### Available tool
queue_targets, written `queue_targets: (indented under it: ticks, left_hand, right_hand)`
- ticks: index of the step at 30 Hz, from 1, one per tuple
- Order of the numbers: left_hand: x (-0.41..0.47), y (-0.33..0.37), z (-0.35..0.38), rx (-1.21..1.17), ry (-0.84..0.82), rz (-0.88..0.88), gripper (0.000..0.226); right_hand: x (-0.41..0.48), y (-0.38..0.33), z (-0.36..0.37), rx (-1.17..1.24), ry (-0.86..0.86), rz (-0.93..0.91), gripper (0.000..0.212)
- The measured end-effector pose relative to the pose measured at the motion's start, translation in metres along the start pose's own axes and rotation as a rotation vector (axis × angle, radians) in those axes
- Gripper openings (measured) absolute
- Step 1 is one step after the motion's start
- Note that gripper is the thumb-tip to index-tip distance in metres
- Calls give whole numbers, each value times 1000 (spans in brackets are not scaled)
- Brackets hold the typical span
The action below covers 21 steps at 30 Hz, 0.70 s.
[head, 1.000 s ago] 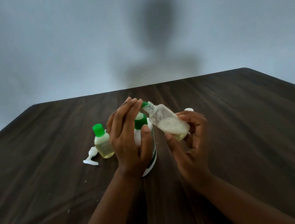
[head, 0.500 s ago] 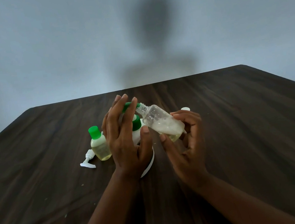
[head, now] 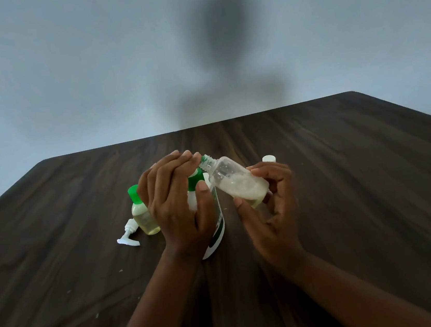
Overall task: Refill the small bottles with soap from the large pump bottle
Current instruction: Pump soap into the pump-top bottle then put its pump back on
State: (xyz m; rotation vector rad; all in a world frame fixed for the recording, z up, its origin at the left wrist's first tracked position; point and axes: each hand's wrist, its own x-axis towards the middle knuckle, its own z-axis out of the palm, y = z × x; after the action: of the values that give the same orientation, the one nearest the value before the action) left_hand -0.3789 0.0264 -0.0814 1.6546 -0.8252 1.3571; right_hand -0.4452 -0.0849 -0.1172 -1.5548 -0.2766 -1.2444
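Right grip (head: 269, 211) clamps the tilted small bottle (head: 235, 182), left grip (head: 176, 203) unreadable at the green cap (head: 203, 158); misthreading could spill soap (head: 242, 190).

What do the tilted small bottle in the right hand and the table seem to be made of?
Tilted small bottle: probably clear plastic, glossy; the foamy soap shows through its wall. Table: dark wood or a wood-look laminate, matte; long grain streaks run along it, but the picture cannot settle which of the two it is.
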Motion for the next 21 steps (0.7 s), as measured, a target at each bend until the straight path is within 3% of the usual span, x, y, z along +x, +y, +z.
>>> queue_targets:
  ticks: [9, 15, 18, 21]
  left_hand:
    - [8, 10, -8, -29, -47, -46, 41]
    - [35, 2, -25, 13, -13, -84, 29]
    - [62, -3, -37, 28, -154, -108, 28]
    - [79, -6, -45, 40, -370, -22, 28]
  right_hand:
    - [0, 0, 1, 14, 3, -22, 40]
    - [1, -2, 1, -7, 1, -26, 38]
    - [1, -1, 2, -8, 11, -19, 38]
    - [1, -1, 3, -36, 7, -24, 39]
